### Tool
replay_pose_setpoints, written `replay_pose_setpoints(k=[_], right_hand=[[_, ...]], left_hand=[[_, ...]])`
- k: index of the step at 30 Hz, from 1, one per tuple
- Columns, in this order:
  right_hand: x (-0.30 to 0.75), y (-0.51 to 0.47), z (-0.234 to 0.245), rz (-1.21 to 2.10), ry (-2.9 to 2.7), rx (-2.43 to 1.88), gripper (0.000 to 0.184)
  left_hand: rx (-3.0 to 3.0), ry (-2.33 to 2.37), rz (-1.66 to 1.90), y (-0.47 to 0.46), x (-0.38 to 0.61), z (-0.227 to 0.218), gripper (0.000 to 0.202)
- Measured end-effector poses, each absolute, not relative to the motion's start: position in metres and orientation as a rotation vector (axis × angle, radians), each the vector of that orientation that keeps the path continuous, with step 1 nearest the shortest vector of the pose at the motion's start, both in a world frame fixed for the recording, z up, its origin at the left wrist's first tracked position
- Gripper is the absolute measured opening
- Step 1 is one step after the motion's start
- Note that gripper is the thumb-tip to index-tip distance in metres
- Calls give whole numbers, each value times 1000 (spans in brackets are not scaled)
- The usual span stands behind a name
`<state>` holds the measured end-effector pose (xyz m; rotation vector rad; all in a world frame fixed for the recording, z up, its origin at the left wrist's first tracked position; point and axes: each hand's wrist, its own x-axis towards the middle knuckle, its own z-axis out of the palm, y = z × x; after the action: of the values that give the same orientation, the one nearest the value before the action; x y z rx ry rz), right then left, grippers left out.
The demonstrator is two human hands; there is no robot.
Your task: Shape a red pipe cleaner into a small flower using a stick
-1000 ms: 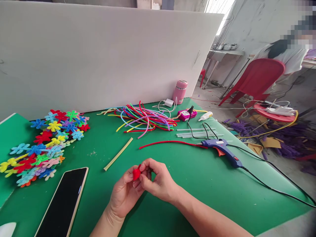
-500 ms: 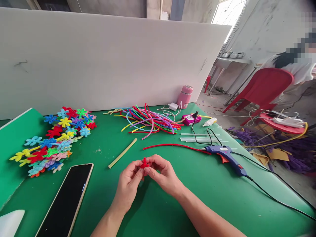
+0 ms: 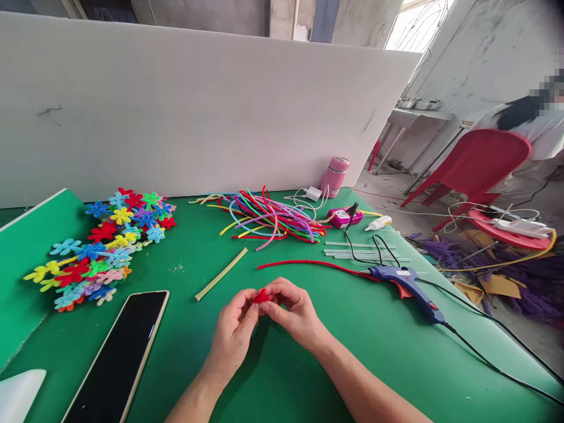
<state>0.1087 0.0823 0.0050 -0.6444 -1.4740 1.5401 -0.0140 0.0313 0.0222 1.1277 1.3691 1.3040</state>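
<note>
My left hand point(image 3: 233, 335) and my right hand point(image 3: 293, 311) meet above the green table point(image 3: 308, 376), fingers pinched together on a small red felt flower point(image 3: 262, 295). Just beyond my hands lies a long red stem point(image 3: 308, 264) that runs to a blue glue gun point(image 3: 408, 283) on the right. A pale yellow stick point(image 3: 221, 274) lies to the left of my hands. Further back sits a tangle of coloured stems point(image 3: 268, 216).
A heap of coloured felt flowers point(image 3: 103, 249) lies at the left, a dark phone point(image 3: 118, 355) near the front. Clear glue sticks point(image 3: 365, 251), a pink box point(image 3: 344, 217), a glue bottle point(image 3: 378, 222) and a pink flask point(image 3: 333, 175) stand at the back right. A white board point(image 3: 198, 111) walls the rear. Another person sits on a red chair point(image 3: 476, 167).
The red flower has been worked between my fingertips and shows less of itself now. The view has tilted slightly; both hands stay in the same place over the table.
</note>
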Motion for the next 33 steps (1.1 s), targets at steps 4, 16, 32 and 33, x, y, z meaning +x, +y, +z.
replay_pose_setpoints(k=[4,16,32,33], right_hand=[[110,83,4,1520,-1507,-646,14],[113,86,8,1451,-1578,-720,16],[112,83,8,1017,-1821,-857,13],[111,82,7,1011,-1820,-864,13]], left_hand=[[1061,1311,1293,31,-15,17,17],[797,1088,1285,33,-15,11,15],[1063,1332,1254,30,-14,14,18],[1108,1367,1247,30,-14,15,19]])
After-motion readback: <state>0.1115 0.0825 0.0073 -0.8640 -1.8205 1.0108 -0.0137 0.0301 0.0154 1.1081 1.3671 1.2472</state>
